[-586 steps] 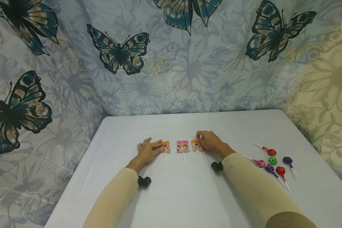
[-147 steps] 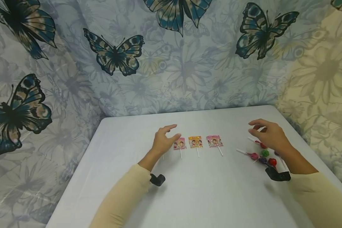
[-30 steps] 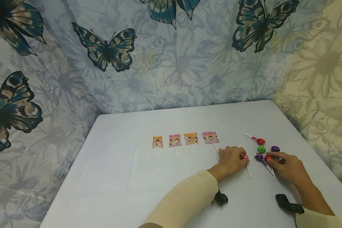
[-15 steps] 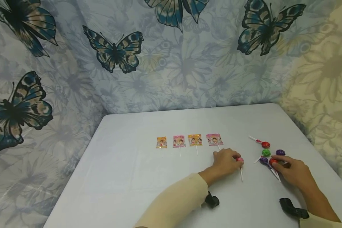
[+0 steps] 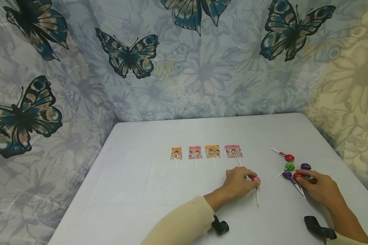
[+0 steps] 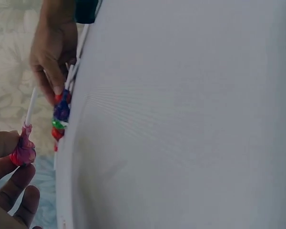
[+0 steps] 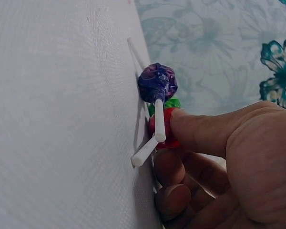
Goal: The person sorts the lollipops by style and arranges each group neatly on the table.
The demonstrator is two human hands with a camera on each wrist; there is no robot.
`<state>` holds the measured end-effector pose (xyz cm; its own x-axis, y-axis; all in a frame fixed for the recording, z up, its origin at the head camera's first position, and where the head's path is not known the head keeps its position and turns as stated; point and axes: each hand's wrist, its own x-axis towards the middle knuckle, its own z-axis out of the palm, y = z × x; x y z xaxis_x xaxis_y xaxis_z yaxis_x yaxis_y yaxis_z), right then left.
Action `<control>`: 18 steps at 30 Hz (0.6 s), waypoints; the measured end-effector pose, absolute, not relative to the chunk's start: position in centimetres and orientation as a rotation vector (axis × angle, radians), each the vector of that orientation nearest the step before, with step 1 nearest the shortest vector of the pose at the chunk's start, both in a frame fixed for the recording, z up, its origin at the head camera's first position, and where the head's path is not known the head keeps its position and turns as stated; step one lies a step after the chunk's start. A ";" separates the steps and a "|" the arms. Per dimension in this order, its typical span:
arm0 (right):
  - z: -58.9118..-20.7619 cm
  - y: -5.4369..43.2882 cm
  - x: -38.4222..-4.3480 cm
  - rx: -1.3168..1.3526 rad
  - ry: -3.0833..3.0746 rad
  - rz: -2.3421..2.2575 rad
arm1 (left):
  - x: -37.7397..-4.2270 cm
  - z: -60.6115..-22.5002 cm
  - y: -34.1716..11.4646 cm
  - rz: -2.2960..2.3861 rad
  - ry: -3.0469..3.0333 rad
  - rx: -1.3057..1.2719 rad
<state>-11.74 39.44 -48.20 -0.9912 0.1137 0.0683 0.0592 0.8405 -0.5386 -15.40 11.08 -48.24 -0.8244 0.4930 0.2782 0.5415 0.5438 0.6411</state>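
Observation:
My left hand point(image 5: 240, 182) pinches a pink lollipop point(image 5: 256, 179) by its wrapped head, its white stick pointing toward me. In the left wrist view the same pink lollipop point(image 6: 24, 150) sits between thumb and fingers. At the right, my right hand point(image 5: 322, 187) has thumb and fingers on the head of a red lollipop point(image 5: 297, 176); in the right wrist view the thumb presses that red head point(image 7: 168, 128). Close beside it lies a purple lollipop point(image 5: 287, 175), with a green lollipop point(image 5: 290, 166) behind. Another purple lollipop point(image 5: 305, 166) is partly hidden by my right hand.
A row of flat-packed lollipops lies mid-table: orange point(image 5: 176, 153), pink point(image 5: 195, 152), orange point(image 5: 213, 151) and pink point(image 5: 233, 151). Another red lollipop point(image 5: 289, 158) lies behind the green one. The white table point(image 5: 116, 190) meets butterfly-patterned cloth at its back edge.
Over the last second my left hand has drawn the pink lollipop away from the pile, leftward and nearer me. My right hand stays at the red lollipop. Earlier, the row gained a pink flat-packed one.

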 end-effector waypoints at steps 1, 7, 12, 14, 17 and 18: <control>-48.2 39.4 -11.7 -0.134 -2.919 0.845 | -15.2 -48.0 10.7 -1.173 -2.690 -0.918; -48.1 39.3 -12.0 -0.178 -2.941 0.847 | -14.5 -46.2 8.0 -1.222 -2.617 -0.963; -48.2 39.2 -12.0 -0.201 -2.942 0.853 | -14.2 -45.3 5.6 -1.237 -2.562 -0.963; -48.4 39.3 -12.0 -0.203 -2.939 0.844 | -14.2 -45.0 4.7 -1.237 -2.542 -0.957; -48.6 39.4 -12.1 -0.215 -2.945 0.843 | -14.3 -44.8 3.5 -1.237 -2.516 -0.937; -48.7 39.4 -12.1 -0.220 -2.947 0.840 | -14.4 -44.7 3.1 -1.242 -2.510 -0.928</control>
<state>-12.10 39.41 -48.73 -0.9873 0.1563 0.0273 0.1184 0.8403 -0.5290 -14.37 3.15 -44.68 -0.7857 0.4503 0.4242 0.6104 0.4526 0.6501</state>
